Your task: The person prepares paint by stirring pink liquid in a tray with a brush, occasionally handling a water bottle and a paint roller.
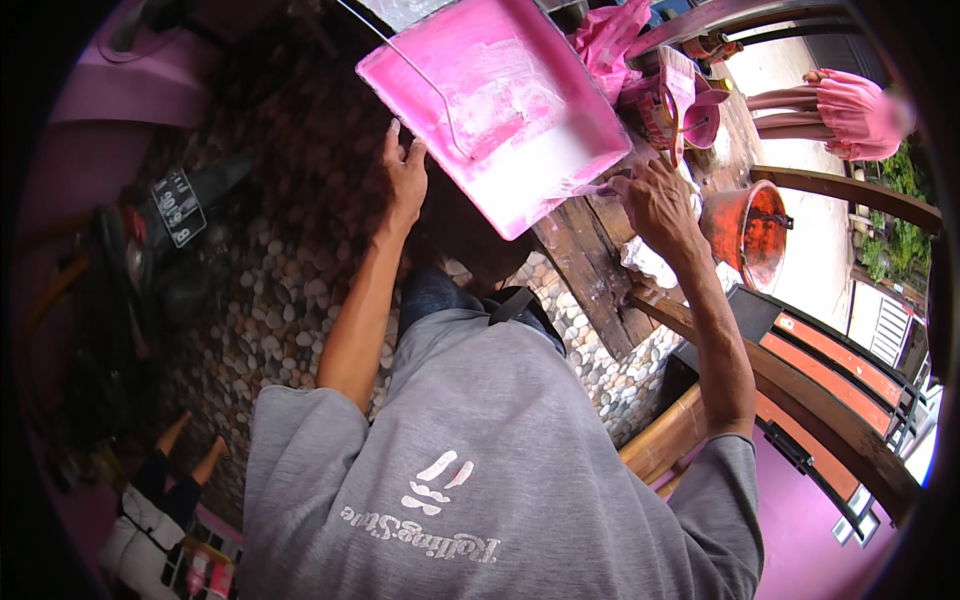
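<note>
A pink paint tray point(500, 110), smeared with pink and whitish paint, is tilted above a dark wooden plank table point(585, 265). My left hand point(405, 178) reaches up to its near left edge, with the fingers against the rim. My right hand point(655, 200) grips the tray's lower right corner. A thin metal wire point(420, 72) runs across the tray's left side. My grey shirt fills the lower middle of the view.
An orange bucket point(750, 232), a paint can point(655, 105), a pink cup point(702, 125), a pink bag point(610, 35) and a white rag point(645, 262) are near my right hand. Pebble ground point(280, 300), a motorbike point(150, 230), orange bench slats point(830, 370) and two other people point(850, 110) point(150, 510) surround me.
</note>
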### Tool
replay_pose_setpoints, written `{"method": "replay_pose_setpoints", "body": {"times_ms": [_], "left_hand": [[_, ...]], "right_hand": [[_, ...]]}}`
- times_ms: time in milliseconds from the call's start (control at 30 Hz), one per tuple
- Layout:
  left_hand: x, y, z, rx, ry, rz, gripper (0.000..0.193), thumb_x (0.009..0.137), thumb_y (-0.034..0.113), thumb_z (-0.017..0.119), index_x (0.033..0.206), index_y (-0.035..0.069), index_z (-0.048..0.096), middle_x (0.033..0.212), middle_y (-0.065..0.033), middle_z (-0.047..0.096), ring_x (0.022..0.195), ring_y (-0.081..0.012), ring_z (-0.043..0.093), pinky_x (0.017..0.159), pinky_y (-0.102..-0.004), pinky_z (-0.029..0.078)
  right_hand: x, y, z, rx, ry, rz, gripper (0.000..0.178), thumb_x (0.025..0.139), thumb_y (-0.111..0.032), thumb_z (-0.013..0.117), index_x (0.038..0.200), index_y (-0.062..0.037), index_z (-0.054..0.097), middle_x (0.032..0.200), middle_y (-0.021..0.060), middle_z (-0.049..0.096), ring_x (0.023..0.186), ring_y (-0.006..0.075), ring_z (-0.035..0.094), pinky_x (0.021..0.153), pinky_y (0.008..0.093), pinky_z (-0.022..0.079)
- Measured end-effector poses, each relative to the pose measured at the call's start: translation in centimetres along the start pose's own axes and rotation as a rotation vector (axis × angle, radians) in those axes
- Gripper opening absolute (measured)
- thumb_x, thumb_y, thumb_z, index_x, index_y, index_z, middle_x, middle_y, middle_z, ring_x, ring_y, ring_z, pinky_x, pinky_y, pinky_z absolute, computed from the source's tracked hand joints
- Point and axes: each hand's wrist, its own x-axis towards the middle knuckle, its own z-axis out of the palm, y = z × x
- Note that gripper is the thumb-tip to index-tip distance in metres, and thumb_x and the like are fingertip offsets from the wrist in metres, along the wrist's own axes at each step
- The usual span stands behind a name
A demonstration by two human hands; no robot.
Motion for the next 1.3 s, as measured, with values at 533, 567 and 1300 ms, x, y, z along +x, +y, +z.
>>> {"method": "replay_pose_setpoints", "body": {"times_ms": [533,567,1300], "left_hand": [[-0.4,1.0,0.7,-0.136,0.048,0.030,0.055,0.093,0.007,0.055,0.142,-0.005,0.034,0.091,-0.0084,0.056,0.079,-0.0142,0.049,0.071,-0.0311,0.043],[-0.4,1.0,0.6,-0.132,0.037,0.016,0.055,0.093,0.007,0.055,0.142,-0.005,0.034,0.088,-0.0067,0.055,0.078,-0.0133,0.048,0.068,-0.0308,0.042],[0.0,0.6,-0.6,0.024,-0.032,0.009,0.055,0.091,0.012,0.060,0.140,-0.003,0.038,0.080,-0.0065,0.058,0.072,-0.0126,0.051,0.063,-0.0297,0.043]], "right_hand": [[-1.0,2.1,1.9,0.009,-0.038,0.293,0.019,0.084,-0.021,0.064,0.100,-0.0113,0.069,0.081,0.0124,0.062,0.084,0.0302,0.061,0.075,0.0439,0.047],[-1.2,1.7,2.0,0.130,-0.017,0.425,0.020,0.085,-0.021,0.063,0.101,-0.0089,0.069,0.082,0.0145,0.064,0.083,0.0320,0.062,0.075,0.0437,0.047],[-7.6,-1.4,3.0,0.479,0.250,1.017,0.025,0.086,-0.021,0.065,0.091,0.0022,0.071,0.066,0.0137,0.065,0.060,0.0175,0.062,0.061,0.0311,0.048]]}}
